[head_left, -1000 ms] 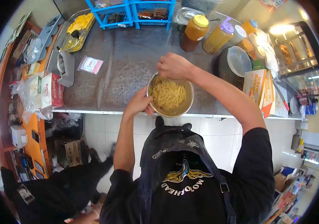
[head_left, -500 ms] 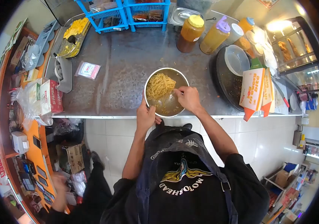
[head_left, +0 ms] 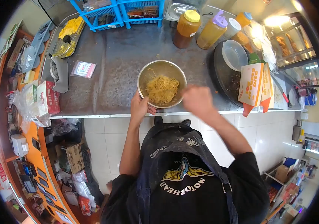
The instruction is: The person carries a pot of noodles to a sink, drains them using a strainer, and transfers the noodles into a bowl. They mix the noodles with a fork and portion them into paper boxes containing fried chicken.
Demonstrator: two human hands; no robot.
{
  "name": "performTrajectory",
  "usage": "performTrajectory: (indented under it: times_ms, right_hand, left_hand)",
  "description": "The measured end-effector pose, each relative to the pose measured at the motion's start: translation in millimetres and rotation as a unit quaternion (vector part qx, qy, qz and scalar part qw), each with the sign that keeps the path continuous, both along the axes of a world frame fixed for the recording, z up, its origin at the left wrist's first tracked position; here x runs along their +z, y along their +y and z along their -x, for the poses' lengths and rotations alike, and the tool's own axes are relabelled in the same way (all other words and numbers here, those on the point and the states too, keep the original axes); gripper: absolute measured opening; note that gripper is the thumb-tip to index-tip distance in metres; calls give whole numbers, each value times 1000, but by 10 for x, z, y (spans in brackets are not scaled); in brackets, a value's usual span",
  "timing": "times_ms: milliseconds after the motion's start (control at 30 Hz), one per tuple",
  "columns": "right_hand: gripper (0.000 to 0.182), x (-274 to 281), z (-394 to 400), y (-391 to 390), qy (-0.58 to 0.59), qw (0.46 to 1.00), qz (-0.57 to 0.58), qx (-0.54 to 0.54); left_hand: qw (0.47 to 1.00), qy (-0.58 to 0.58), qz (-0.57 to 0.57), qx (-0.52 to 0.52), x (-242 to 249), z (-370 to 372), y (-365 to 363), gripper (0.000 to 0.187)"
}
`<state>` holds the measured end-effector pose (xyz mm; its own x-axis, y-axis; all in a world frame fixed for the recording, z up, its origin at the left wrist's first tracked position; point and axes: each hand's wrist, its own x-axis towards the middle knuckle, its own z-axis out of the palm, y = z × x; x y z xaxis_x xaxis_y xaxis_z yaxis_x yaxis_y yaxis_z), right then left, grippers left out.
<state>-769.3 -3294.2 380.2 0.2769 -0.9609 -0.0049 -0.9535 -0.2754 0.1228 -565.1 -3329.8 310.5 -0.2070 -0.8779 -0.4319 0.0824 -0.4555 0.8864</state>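
Noodles point(head_left: 162, 89): thin yellow strands, glossy and tangled, heaped in the metal mixing bowl point(head_left: 178, 74), with stray bits clinging to its wall.
Bowl position: near the front edge of the counter, mouth upward; whether its base rests there is hidden.
Left hand point(head_left: 140, 106): partly curled, gripping the bowl's lower left rim.
Right hand point(head_left: 197, 100): loosely closed and blurred, right by the bowl's right side; I cannot tell whether it holds anything.
Counter point(head_left: 111, 48): dark grey metal, scuffed and stained.
Back of counter: blue plastic baskets point(head_left: 139, 4), a yellow-capped bottle point(head_left: 185, 31) and a purple-capped bottle point(head_left: 211, 33).
Counter's right: a black pan point(head_left: 221, 80), a translucent tub point(head_left: 235, 56) and printed cardboard boxes point(head_left: 251, 85).
Counter's left: a tray point(head_left: 78, 39) with yellow food, and a small packet point(head_left: 83, 69).
Room: pale tiled floor point(head_left: 256, 134), orange shelf point(head_left: 35, 128) at left, lit display case point(head_left: 297, 41) at right.
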Motion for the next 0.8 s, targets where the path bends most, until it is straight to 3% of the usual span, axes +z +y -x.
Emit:
performTrajectory:
  times_ms: [67,133,167,233,333,400,433,500,533,633,700,800]
  right_hand:
    - [12,579,137,-70,28,998,16,-45]
    - [12,824,179,-132,32,997,14,-62]
    - [12,764,160,-188,34,997,15,-64]
    - [11,411,16,-303,36,992,-90,-79]
    - [13,-287,-70,-355,12,992,-111,-65]
    - [20,-483,45,-326,-236,948,-138,-165]
    - [20,-557,116,-294,-237,948,-139,-162]
    - [29,-599,281,-241,-450,851,-182,-200]
    - [29,-567,350,-214,-449,852,-181,-199]
    - [30,-191,431,-169,-506,828,-147,-190]
    - [30,135,464,-164,-558,818,-75,-119]
    - [27,776,483,-144,-518,845,-44,-126]
  left_hand:
    - [1000,-1,-5,11,-34,-30,60,36]
    - [1000,6,6,10,-62,-29,56,37]
    - [1000,8,7,8,-58,-6,65,37]
    - [1000,4,15,6,-47,37,113,37]
    - [999,11,32,9,-109,63,142,37]
    - [1000,9,27,12,-129,25,122,37]
    - [1000,6,21,7,-137,-9,120,36]
    - [1000,13,12,-7,-137,-54,100,37]
    - [1000,21,2,-23,-135,-64,94,39]
    - [999,33,-1,-23,-122,-75,96,39]
    - [999,31,-5,-28,-147,-66,77,39]
    - [999,26,-13,-30,-153,-74,79,34]
